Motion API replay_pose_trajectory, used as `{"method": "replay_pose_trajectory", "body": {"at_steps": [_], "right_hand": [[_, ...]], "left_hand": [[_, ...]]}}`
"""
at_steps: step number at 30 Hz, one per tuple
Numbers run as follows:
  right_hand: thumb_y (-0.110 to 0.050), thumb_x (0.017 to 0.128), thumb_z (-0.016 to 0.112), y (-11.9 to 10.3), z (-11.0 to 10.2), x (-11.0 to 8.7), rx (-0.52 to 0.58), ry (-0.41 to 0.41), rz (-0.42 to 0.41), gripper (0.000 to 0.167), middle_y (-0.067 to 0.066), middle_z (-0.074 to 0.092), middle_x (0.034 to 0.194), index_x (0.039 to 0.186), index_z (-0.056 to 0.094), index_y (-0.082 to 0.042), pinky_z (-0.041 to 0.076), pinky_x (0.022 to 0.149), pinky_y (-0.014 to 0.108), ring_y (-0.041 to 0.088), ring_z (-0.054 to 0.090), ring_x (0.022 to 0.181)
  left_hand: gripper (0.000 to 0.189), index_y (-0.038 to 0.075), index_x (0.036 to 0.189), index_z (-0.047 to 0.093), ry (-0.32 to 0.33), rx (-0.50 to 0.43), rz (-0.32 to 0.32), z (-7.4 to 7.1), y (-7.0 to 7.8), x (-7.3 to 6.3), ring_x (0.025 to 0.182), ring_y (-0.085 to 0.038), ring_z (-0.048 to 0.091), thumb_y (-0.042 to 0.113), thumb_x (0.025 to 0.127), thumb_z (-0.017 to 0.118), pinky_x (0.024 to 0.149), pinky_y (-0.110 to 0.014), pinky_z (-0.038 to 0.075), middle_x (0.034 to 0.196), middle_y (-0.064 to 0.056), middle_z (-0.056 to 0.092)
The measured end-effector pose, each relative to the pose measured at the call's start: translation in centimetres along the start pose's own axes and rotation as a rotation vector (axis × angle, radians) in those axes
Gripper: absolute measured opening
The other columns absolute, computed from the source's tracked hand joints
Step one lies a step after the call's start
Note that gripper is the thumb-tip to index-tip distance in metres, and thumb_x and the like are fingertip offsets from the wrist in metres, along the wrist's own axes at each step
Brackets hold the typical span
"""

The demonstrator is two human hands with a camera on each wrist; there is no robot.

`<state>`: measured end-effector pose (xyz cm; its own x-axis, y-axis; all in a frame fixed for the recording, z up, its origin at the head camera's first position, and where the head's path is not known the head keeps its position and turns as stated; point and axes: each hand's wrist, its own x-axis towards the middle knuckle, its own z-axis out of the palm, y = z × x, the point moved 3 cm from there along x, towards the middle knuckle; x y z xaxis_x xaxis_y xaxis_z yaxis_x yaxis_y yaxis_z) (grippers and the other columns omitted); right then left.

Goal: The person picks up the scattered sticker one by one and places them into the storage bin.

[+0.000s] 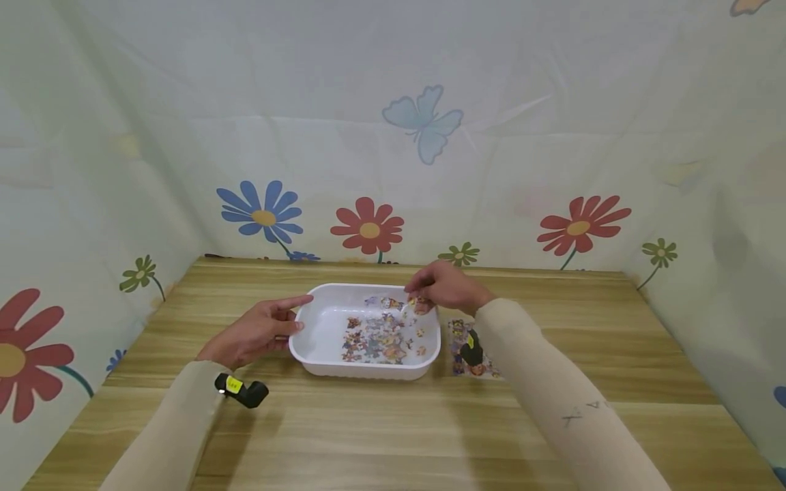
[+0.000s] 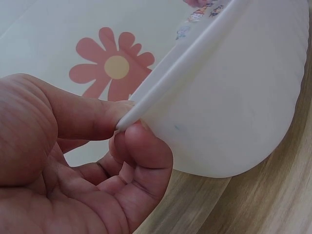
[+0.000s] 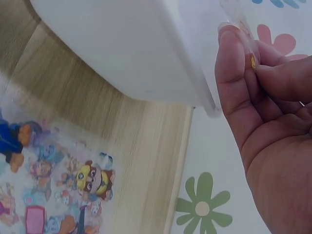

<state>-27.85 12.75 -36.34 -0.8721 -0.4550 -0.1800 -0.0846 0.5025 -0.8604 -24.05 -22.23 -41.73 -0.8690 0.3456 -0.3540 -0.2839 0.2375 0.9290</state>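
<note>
A white plastic basin [image 1: 362, 371] stands in the middle of the table, with many small cartoon-character stickers [image 1: 383, 341] scattered over its floor, mostly on the right side. My left hand [image 1: 252, 335] pinches the basin's left rim [image 2: 161, 85] between thumb and bent index finger. Above the basin's far right corner, my right hand [image 1: 453, 286] pinches a small clear-edged sticker [image 3: 253, 62] between thumb and fingers. Most of that sticker hides behind the fingers in the right wrist view.
A clear sheet or bag of cartoon stickers [image 3: 95, 180] lies on the wooden table [image 1: 368, 436] right of the basin, partly under my right forearm. Flower-printed cloth [image 1: 307, 150] surrounds the table at the back and sides. Each wrist wears a black camera mount [image 1: 248, 394].
</note>
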Motion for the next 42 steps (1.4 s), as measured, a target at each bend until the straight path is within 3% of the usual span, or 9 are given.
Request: {"method": "replay_pose_trajectory", "body": {"at_steps": [13,27,36,42], "right_hand": [[0.014,0.091,0.053,-0.6,1.5,0.8,-0.018,-0.042,-0.007,0.037,0.022,0.074,0.113,0.125,0.069,0.011,0.064,0.078,0.030,0.015,0.072,0.080],[0.014,0.090,0.062,-0.8,2.6,1.7,-0.054,-0.095,-0.024,0.039,0.023,0.074,0.122,0.128,0.068,0.009,0.064,0.079,0.030,0.016,0.073,0.087],[0.011,0.093,0.065,-0.5,3.1,2.1,-0.080,-0.104,0.010,0.032,0.021,0.075,0.119,0.124,0.071,0.008,0.064,0.082,0.031,0.021,0.074,0.095],[0.005,0.095,0.068,-0.5,3.4,2.3,-0.116,-0.103,0.003,0.029,0.019,0.076,0.117,0.124,0.071,0.007,0.064,0.083,0.032,0.023,0.074,0.099]], "left_hand": [[0.067,0.017,0.164,0.035,0.003,0.027,0.007,0.1,-0.1,-0.1,0.104,-0.026,0.058,0.006,0.103,0.062,0.083,-0.028,0.061,0.112,-0.010,0.046],[0.068,0.018,0.163,0.036,0.007,0.022,0.008,0.0,-0.2,-0.2,0.102,-0.026,0.058,0.007,0.102,0.064,0.081,-0.028,0.060,0.112,-0.010,0.047],[0.068,0.017,0.163,0.035,0.007,0.012,0.000,0.0,-0.2,0.1,0.104,-0.027,0.060,0.006,0.103,0.063,0.088,-0.032,0.063,0.115,-0.011,0.050],[0.067,0.016,0.163,0.036,0.007,0.013,0.000,0.0,-0.2,0.1,0.104,-0.027,0.060,0.005,0.102,0.062,0.087,-0.031,0.062,0.114,-0.010,0.049]]}}
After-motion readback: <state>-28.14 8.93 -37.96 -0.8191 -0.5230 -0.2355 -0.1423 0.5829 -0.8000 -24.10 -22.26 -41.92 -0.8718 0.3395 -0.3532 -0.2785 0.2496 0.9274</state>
